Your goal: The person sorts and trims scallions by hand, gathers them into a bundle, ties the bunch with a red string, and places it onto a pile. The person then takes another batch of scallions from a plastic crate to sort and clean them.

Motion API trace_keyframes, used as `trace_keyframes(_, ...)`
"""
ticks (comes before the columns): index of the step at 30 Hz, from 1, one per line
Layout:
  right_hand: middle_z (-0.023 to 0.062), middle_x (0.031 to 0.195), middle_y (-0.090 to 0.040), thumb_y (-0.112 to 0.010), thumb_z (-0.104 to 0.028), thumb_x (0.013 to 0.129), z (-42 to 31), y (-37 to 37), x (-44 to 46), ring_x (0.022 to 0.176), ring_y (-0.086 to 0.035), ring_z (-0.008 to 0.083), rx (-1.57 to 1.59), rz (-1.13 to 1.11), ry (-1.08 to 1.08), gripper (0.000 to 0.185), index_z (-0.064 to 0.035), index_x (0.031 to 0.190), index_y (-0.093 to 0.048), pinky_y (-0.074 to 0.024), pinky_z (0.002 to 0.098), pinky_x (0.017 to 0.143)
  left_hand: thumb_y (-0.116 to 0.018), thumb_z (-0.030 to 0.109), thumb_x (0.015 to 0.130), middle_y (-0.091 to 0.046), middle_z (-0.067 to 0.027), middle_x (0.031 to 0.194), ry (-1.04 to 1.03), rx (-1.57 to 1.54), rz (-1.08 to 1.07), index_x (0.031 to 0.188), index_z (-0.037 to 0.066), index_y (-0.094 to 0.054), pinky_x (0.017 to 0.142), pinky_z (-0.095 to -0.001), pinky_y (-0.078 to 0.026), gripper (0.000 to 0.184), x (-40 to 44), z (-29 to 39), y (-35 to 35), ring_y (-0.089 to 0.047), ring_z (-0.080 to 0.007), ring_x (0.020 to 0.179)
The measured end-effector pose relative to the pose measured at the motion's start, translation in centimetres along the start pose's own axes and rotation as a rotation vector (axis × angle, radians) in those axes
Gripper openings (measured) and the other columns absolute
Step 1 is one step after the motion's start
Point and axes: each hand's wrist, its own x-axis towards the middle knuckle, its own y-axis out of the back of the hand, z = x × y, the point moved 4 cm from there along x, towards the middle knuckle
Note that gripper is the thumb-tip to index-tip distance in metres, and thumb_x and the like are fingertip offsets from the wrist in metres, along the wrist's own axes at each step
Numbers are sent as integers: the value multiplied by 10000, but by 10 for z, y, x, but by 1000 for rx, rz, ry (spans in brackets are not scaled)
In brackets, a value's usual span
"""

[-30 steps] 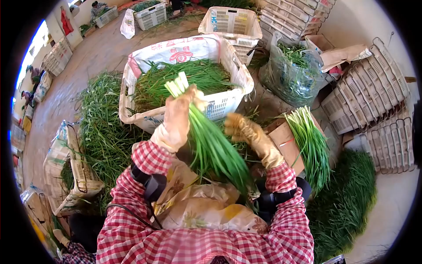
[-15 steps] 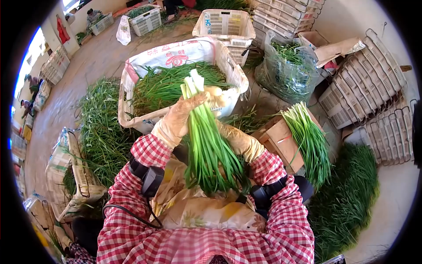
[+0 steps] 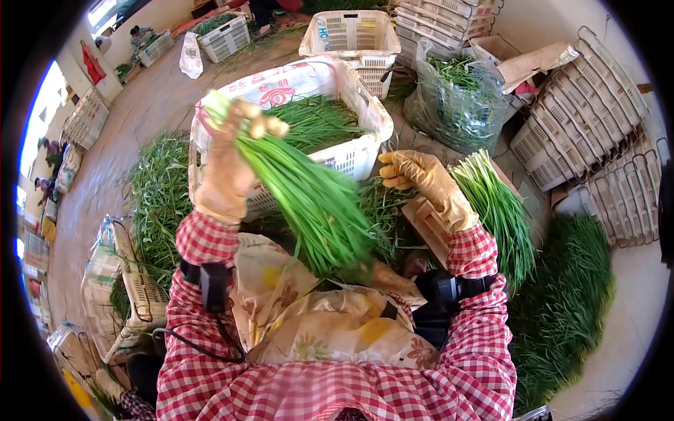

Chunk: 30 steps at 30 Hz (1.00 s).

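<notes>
My gloved left hand (image 3: 228, 165) is wrapped round the pale stem end of a bunch of garlic chives (image 3: 305, 196). Its green leaves slant down to the right across my lap and are blurred at the tips. My gloved right hand (image 3: 425, 184) is raised apart from the bunch, with loosely curled fingers and nothing visible in them. Just beyond it, another bunch of chives (image 3: 491, 217) lies over a small wooden stand (image 3: 428, 221). In front of me, a white crate (image 3: 358, 151) lined with a printed sack holds more chives (image 3: 316, 123).
Loose greens (image 3: 158, 210) are heaped on the left beside a tilted crate (image 3: 140, 295). On the right are a long pile of chives (image 3: 562, 302), stacked crates (image 3: 583, 116) and a clear plastic bag (image 3: 456, 105) of greens. People sit farther back on the left.
My left hand has carried the bunch to the left and tilted it, stem end up-left. My right hand has come away from the leaves and moved up and right.
</notes>
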Motion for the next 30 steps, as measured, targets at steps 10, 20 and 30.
trace_keyframes(10, -5, 753, -610, -555, -167, 923, -69, -16, -72, 611, -499, 48, 42, 415, 376, 188, -4, 956, -642, -427, 195, 577, -596, 226, 894, -508, -30, 665, -85, 15, 251, 842, 66, -542, 836, -376, -476, 177, 14, 29, -6, -553, -210, 794)
trace_keyframes(20, 23, 498, -383, -679, -210, 753, -47, -99, -66, 389, -441, 190, -1320, 207, 885, 641, -198, 1348, -442, -396, 335, 384, -574, 116, 895, -541, -56, 740, -66, 38, 174, 896, 42, -541, 861, -386, -470, 81, 10, 26, -3, -555, -230, 829)
trace_keyframes(30, -10, 675, -312, -743, -172, 672, -48, -127, -53, 643, -409, 157, -1581, 748, 1331, 422, -195, 1085, -659, -434, 276, 552, -529, 174, 920, -568, -62, 775, -22, -104, 141, 865, 55, -573, 905, -414, -462, 138, 8, 21, 27, -562, -242, 851)
